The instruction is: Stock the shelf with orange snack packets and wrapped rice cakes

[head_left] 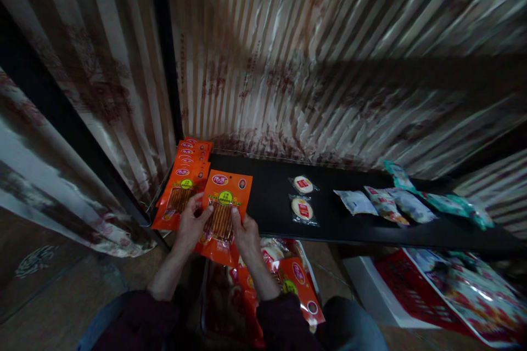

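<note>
An orange snack packet (222, 219), with brown sticks showing through its clear window, is held upright between both hands at the shelf's front edge. My left hand (191, 225) grips its left side, thumb over the front. On the other side my right hand (246, 230) pinches the packet's right edge, thumb near the window. Just left of it, a row of overlapping orange packets (177, 197) lies on the black shelf (267, 214). Below my hands stands a container (310, 269) with more orange packets (302, 290) and other wrapped goods inside.
Two round wrapped biscuits (303, 208) lie mid-shelf. Farther right are a white packet (356, 202), a red and white packet (386, 204) and green packets (453, 205). A white and red box (379, 290) of snack bags sits on the floor. A dark post (167, 49) rises at the left.
</note>
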Demonstrator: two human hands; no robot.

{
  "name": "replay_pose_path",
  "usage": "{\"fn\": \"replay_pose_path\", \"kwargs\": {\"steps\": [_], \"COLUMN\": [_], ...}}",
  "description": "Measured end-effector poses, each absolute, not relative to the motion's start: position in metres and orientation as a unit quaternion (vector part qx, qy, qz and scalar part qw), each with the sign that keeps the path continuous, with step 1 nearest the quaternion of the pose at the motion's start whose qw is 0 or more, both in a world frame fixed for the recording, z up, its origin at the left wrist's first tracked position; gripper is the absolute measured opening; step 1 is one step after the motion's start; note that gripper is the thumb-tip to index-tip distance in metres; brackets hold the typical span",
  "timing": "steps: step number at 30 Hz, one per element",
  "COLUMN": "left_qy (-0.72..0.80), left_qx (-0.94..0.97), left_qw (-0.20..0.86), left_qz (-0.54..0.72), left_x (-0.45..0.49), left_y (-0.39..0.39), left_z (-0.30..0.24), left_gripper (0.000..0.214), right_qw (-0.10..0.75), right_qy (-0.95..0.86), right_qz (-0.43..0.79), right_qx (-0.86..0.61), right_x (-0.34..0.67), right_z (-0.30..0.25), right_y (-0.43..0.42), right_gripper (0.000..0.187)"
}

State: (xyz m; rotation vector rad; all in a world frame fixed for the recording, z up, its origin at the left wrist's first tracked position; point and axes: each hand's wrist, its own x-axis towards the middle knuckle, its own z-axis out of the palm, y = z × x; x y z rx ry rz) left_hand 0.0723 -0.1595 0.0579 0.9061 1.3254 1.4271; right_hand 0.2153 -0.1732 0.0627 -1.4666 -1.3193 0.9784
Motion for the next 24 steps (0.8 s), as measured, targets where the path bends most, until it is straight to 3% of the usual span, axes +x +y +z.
{"fn": "replay_pose_path", "kwargs": {"steps": [6,12,24], "left_qy": [0.623,0.739,0.829], "left_qx": [0.390,0.456,0.507], "left_qw": [0.384,0.285,0.176], "left_qz": [0.558,0.405,0.157], "left_x": [0.043,0.021,0.006], "left_y": [-0.149,-0.149,-0.151], "left_z": [0.049,0.060,0.090], "left_gripper": [0.042,0.041,0.050], "right_qw": [0.375,0.311,0.320], "right_qy": [-0.611,-0.640,-0.662], "right_qz": [0.333,0.297,0.326], "right_qx": [-0.612,-0.636,-0.594], "right_x": [0.188,0.165,0.140], "right_z": [0.052,0.048,0.038], "right_y": [-0.156,-0.147,-0.138], "right_gripper": [0.042,0.042,0.029]}}
